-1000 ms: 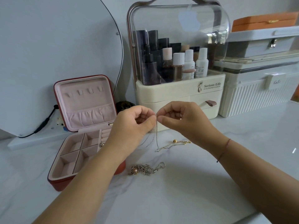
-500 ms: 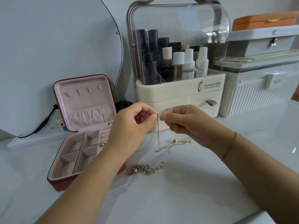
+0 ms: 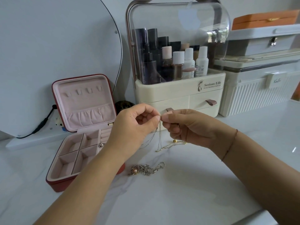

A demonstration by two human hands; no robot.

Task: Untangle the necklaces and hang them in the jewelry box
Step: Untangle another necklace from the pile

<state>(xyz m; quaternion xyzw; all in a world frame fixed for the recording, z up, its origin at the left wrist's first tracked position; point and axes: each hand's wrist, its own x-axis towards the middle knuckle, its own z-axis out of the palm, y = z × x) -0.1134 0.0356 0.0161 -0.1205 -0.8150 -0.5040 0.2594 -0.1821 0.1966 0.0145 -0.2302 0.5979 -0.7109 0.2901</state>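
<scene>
My left hand and my right hand meet fingertip to fingertip above the white table, both pinching a thin gold necklace chain. The chain hangs down in loops, and its lower end with a small gold bead trails on the table under my right hand. A tangled silver necklace with a pink pearl lies on the table nearer to me. The red jewelry box stands open at the left, with small hooks in its pink lid and a ring in its tray.
A cream cosmetics organiser with a clear cover and bottles stands just behind my hands. White ribbed storage cases and an orange box are stacked at the right. A large mirror with a black cable leans at the left.
My hands stay together on the gold chain and have shifted slightly; my right hand's fingers have reworked their pinch. The silver necklace has not moved.
</scene>
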